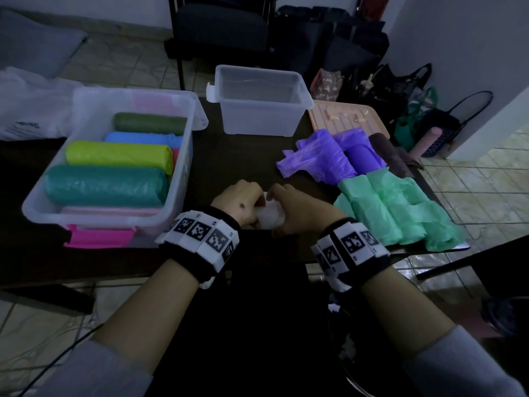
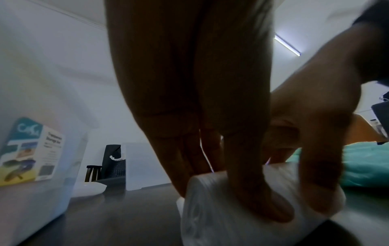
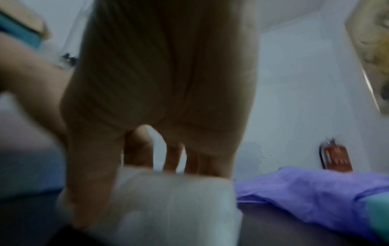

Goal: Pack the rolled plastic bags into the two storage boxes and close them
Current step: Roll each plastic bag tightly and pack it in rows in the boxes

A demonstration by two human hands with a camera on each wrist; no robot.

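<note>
Both hands, left (image 1: pixel 239 200) and right (image 1: pixel 297 209), curl around a soft white roll (image 1: pixel 269 216) of crinkly plastic at the near edge of the dark surface (image 1: pixel 246 159). Glossy coloured rolls fill the left translucent box (image 1: pixel 186 167); the far box (image 1: pixel 259 121) holds none. Tiled floor (image 1: pixel 472 179) surrounds.

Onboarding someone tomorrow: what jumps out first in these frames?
Both hands, left hand and right hand, grip a white bag roll at the near edge of the dark table. To the left sits a clear box holding colourful rolls; behind the hands stands an empty clear box. Loose purple bags and green bags lie to the right.
</note>
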